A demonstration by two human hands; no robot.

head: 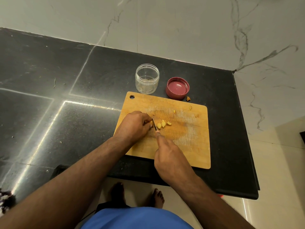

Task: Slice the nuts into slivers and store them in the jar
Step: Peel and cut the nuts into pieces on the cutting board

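Head view, looking down at your two arms over a black stone counter. Your wooden cutting board sits near the counter's right end, hanging hole at its far left corner, with a pale scuffed patch across the middle.

Your left hand is on the left part of the board, fingers curled down and bunched on a nut piece right against the blade. You can only see a sliver of that piece past your fingertips, so how it's actually pinched is hard to make out.

Your right hand is wrapped around the handle of a knife, index finger stretched along the top toward the blade. The handle itself is hidden inside your fist. The blade tip is down on the board, just right of your left fingers.

A few yellowish cut nut bits are lying just to the right of the blade, touching or nearly touching each other. Three more stray bits are scattered toward the far right part of the board, well apart from the main bunch.

The clear jar stands upright and open just past the board's far edge, with only a few specks in the bottom. Its dark red lid lies upside down to the jar's right, close to the board edge. One small crumb sits on the counter beside the lid.
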